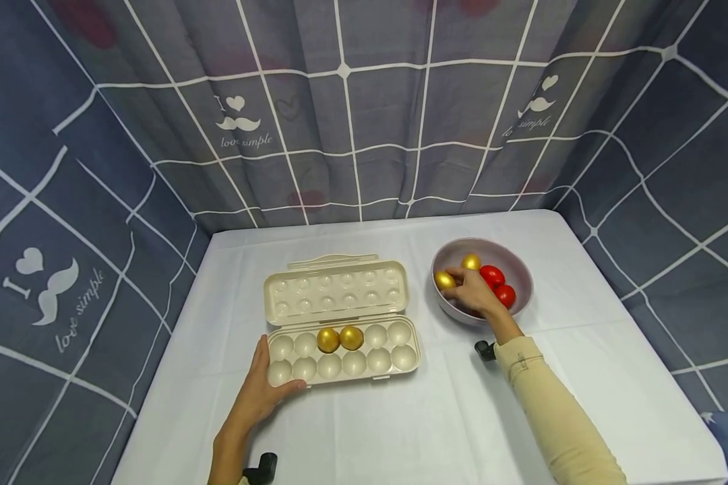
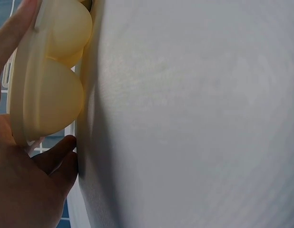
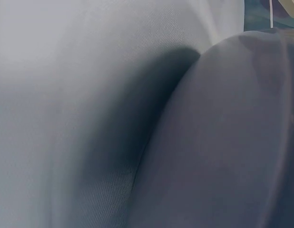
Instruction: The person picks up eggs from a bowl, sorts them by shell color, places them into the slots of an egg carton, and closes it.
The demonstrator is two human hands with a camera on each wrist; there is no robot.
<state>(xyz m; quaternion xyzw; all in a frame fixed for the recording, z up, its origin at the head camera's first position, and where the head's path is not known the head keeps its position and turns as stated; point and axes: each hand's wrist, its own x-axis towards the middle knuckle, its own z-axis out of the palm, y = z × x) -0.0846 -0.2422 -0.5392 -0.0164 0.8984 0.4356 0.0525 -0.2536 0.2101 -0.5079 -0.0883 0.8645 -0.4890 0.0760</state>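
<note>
A cream plastic egg tray (image 1: 404, 378) lies on the table with its lid (image 1: 336, 292) folded open towards the back. Two golden eggs (image 1: 352, 338) sit side by side in the back row of its cups. My left hand (image 1: 261, 391) grips the left end of the tray, thumb along the front edge; the left wrist view shows the rounded cup undersides (image 2: 56, 99) close to the fingers. Inside the mauve bowl (image 1: 522, 269), my right hand (image 1: 476, 294) pinches a golden egg (image 1: 443, 280) by the left wall. The right wrist view shows only the bowl's outer side (image 3: 218, 133).
Another golden egg (image 1: 471, 261) and red eggs (image 1: 505, 295) lie in the bowl; my right hand hides part of its inside. A white cloth (image 1: 364, 431) covers the table. Dark checked curtains (image 1: 376, 114) hang behind it and at both sides.
</note>
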